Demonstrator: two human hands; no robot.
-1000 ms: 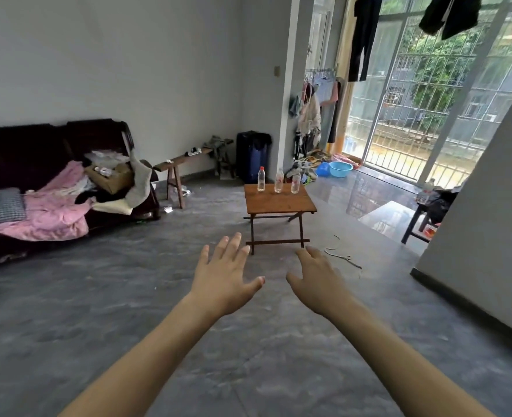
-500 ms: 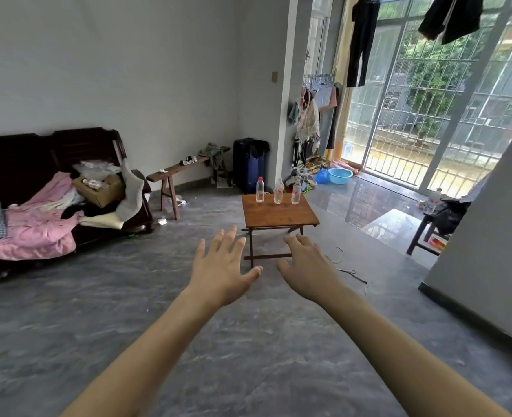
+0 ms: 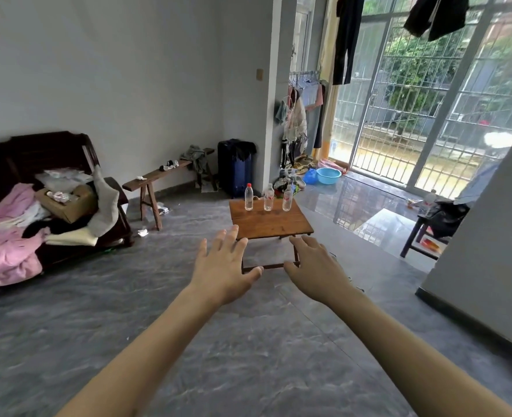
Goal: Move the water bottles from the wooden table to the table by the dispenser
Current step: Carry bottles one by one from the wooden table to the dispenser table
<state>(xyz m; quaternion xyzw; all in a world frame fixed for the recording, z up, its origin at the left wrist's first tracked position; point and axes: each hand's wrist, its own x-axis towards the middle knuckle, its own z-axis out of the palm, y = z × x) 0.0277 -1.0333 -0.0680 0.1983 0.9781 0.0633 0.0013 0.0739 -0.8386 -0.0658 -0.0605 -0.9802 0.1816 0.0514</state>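
Note:
A low wooden table (image 3: pixel 271 222) stands on the grey floor ahead of me. Three clear water bottles stand in a row at its far edge: a left bottle (image 3: pixel 248 197) with a red cap, a middle bottle (image 3: pixel 268 198) and a right bottle (image 3: pixel 287 198). My left hand (image 3: pixel 223 270) and my right hand (image 3: pixel 316 269) are stretched out in front of me, palms down, fingers spread, holding nothing. Both hands are well short of the bottles and overlap the table's near edge and legs in the view.
A dark sofa (image 3: pixel 47 158) piled with a pink blanket lines the left wall. A wooden bench (image 3: pixel 164 176) and a blue suitcase (image 3: pixel 236 168) stand at the back. A small dark table (image 3: pixel 423 233) with a bottle (image 3: pixel 426 203) is at the right, beside a white wall corner (image 3: pixel 489 236).
The wooden table and bottles have grown larger and nearer in the view. Both hands stay outstretched and empty, now reaching up to the table's front edge.

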